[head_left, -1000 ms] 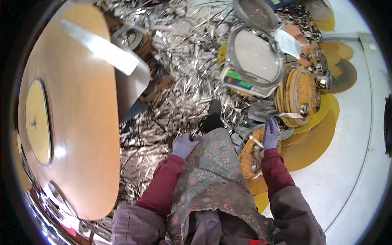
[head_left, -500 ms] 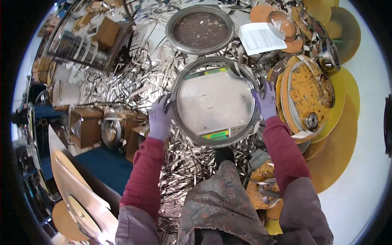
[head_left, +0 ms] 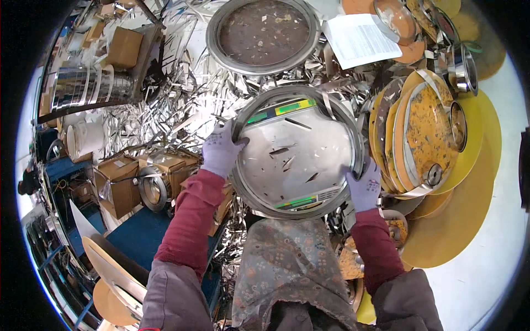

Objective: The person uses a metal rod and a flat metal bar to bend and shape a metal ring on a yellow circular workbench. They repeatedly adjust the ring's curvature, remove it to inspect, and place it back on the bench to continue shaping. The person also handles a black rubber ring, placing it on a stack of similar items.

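While a scale (head_left: pixel 326 149) is framed by a metal ring (head_left: pixel 301 212), its opposite sides are gripped in the curled fingers of the left hand (head_left: pixel 221 150) and right hand (head_left: pixel 364 187).

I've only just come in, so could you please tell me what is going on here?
Someone grips a large metal ring, gloved left hand on its left side, gloved right hand at its lower right. A pale plate with dark scraps shows inside it. Shiny strips lie around, with orange discs to the right.
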`<state>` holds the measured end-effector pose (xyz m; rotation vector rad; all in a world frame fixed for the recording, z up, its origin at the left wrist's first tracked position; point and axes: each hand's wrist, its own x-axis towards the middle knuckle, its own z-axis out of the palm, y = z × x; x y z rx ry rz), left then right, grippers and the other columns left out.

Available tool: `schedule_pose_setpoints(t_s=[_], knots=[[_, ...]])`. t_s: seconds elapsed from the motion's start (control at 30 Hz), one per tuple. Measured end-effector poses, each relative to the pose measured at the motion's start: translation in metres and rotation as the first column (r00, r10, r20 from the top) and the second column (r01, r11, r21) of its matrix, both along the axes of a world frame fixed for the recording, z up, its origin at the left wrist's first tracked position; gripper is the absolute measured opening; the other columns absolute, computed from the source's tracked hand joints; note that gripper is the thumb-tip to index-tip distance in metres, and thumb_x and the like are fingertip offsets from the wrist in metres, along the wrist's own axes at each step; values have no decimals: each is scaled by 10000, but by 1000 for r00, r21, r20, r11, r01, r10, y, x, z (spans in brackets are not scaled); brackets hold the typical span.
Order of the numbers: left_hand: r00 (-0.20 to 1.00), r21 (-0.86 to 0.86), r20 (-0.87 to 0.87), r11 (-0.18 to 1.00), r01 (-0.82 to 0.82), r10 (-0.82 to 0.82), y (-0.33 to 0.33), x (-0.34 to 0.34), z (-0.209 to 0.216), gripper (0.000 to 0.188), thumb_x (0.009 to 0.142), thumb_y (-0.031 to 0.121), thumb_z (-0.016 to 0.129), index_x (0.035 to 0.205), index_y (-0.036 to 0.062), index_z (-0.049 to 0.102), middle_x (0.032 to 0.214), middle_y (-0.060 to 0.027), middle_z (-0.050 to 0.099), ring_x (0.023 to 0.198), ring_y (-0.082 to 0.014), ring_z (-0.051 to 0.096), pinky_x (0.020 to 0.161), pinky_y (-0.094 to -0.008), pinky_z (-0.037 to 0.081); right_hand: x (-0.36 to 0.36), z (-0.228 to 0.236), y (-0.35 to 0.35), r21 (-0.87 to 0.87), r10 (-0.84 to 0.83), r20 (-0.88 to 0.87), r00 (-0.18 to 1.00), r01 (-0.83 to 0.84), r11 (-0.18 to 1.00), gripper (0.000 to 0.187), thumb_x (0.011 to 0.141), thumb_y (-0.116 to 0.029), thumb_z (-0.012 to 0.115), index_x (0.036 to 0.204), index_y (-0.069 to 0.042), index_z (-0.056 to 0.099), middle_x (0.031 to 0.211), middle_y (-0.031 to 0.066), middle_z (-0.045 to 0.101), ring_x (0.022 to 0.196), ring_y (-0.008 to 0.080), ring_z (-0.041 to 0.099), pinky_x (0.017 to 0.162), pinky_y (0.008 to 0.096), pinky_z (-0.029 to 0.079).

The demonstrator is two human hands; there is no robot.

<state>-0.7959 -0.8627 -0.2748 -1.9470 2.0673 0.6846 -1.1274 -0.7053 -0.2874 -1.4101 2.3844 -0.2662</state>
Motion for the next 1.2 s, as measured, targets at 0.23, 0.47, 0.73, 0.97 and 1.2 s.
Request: schedule_pose_setpoints(t_s=[0.23,0.47,0.73,0.97,1.2], knots=[[995,-38,-91,999,32,-35,3,13,-4,472,817,366,650,1158,68,516,1122,-194,559,974,-345,615,819,-445,492,0,10,-4,35,33,-37,999,-32,999,527,767,-301,706,1172,-13,531,1108,217,555,1049,375,542,912,435,444],[949,-73,-201,962,-262,243,71,72,103,400,767,315,685,1061,68,573,979,-198,596,864,-359,629,757,-444,506,42,133,-24,-66,142,21,990,-140,988,491,753,-219,707,1166,7,566,1036,192,601,972,325,594,875,408,473],[788,-211,-125,760,-614,602,262,184,286,486,756,379,698,1097,53,582,988,-195,571,902,-346,606,799,-421,499,154,286,-30,-231,708,34,706,-683,693,396,715,-177,713,1040,21,606,960,191,616,894,325,611,812,404,480],[496,-259,-159,449,-855,854,480,273,374,376,731,343,684,953,43,632,910,-198,588,875,-349,608,787,-437,490,334,340,43,-259,951,-17,308,-921,293,448,713,-293,711,1032,7,617,921,196,615,888,344,604,801,424,473],[306,-418,-184,207,-884,934,681,366,335,329,711,301,711,849,14,626,801,-190,578,787,-355,591,743,-437,474,527,316,173,-239,991,118,58,-967,85,411,709,-290,721,992,-5,633,951,191,645,899,314,630,791,400,505]])
